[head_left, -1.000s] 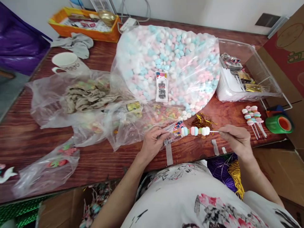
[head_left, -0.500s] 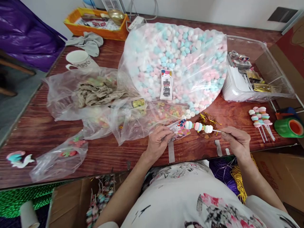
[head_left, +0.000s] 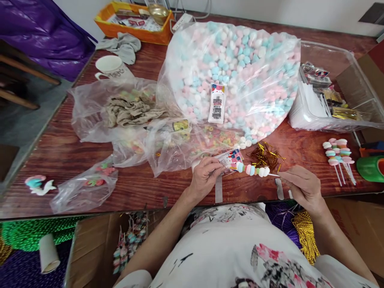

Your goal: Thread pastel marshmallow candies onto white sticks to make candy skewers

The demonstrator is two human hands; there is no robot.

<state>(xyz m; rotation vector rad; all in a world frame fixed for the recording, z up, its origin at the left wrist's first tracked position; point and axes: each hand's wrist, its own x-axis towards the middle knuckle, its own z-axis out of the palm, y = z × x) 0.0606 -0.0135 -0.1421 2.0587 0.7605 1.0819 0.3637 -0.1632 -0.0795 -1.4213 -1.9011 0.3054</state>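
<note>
Between my hands lies a skewer of pink, blue and white marshmallows with green pieces [head_left: 252, 170]. My right hand [head_left: 303, 186] pinches the bare end of its white stick. Fingers of my left hand [head_left: 207, 178] are closed on a small clear printed bag [head_left: 230, 159], whose opening is at the far end of the marshmallows. Just beyond the skewer is a pile of gold twist ties [head_left: 265, 155]. A large clear bag of pastel marshmallows [head_left: 240, 76] carries a small printed packet [head_left: 217, 103] on top.
Finished-looking skewers [head_left: 338, 152] lie at the right by green tape [head_left: 370, 168]. Behind them stands a clear plastic bin [head_left: 339, 124]. Plastic bags with a brown cloth [head_left: 132, 111], a white mug [head_left: 112, 68] and an orange box [head_left: 132, 34] are at the left.
The view has shifted, so the table items appear moved. The marshmallow skewer is still between my hands, its far end at the small bag's opening.
</note>
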